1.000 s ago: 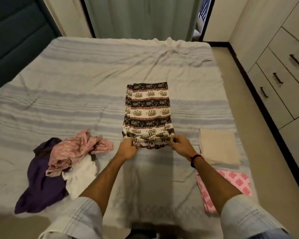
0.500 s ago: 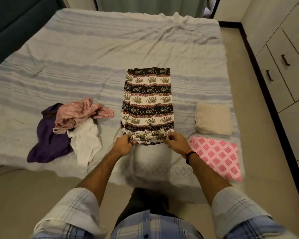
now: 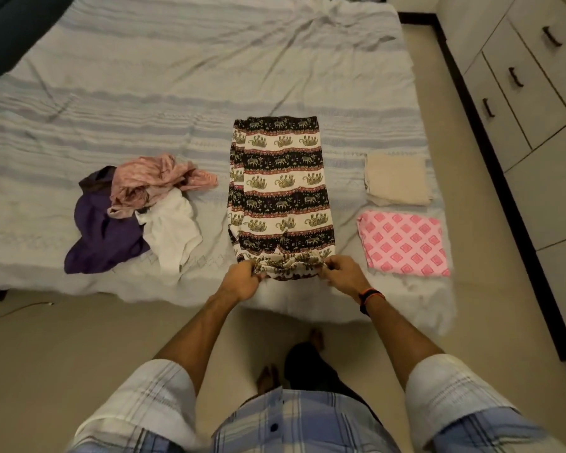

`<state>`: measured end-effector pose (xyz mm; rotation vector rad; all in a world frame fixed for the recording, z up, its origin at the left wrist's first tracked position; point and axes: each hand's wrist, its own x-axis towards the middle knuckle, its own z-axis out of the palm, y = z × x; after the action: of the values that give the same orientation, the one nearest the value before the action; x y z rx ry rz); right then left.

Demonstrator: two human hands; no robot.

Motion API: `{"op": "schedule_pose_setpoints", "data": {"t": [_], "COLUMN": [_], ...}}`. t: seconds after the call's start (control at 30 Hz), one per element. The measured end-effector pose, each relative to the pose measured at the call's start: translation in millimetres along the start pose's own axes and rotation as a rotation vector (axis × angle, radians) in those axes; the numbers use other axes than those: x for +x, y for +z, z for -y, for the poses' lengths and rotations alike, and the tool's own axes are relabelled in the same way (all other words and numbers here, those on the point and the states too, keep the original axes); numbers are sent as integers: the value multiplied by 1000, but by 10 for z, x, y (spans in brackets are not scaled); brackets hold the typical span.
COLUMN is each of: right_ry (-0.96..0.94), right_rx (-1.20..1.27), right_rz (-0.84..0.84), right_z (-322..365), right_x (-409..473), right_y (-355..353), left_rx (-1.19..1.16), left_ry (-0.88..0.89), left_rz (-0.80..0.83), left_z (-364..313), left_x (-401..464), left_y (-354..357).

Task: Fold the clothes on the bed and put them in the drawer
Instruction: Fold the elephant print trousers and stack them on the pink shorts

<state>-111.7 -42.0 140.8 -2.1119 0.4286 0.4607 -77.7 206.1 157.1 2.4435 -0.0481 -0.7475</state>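
A: In the head view, low centre of the frame, the left hand (image 3: pixel 241 281) and right hand (image 3: pixel 343 276) are each pinched closed on the near hem of the elephant-print trousers (image 3: pixel 280 194), which lie flat along the middle of the bed (image 3: pixel 177 76).

B: What might spoil it?

A: Lifting one corner faster could skew the fold (the cloth looks thin and slippery). The hem sits close to the bed's lower edge, so a slack pinch could let it slide off.

B: And the rest?

A: The unfolded pile (image 3: pixel 138 210) at left waits; the beige cloth (image 3: pixel 397 179) and pink cloth (image 3: pixel 404 243) lie folded at right, the drawers (image 3: pixel 517 89) closed at upper right.
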Motion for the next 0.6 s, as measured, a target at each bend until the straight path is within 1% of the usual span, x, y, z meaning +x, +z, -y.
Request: {"op": "schedule_pose_setpoints", "data": {"t": [0.3,0.4,0.6], "right_ry": [87,84,72], "right_rx": [-1,21,28], "right_rz": [82,136,183], "right_z": [-293,-356,-471], "right_x": [-550,-604,-536], "right_y": [140,104,41], "left_rx": [-31,-48,-44], "left_ry": [-60,-88,-141], "left_rz": [185,191,185], "left_z": [225,203,119], "left_x": [-420,-454,-461], "left_y": [338,394,464]}}
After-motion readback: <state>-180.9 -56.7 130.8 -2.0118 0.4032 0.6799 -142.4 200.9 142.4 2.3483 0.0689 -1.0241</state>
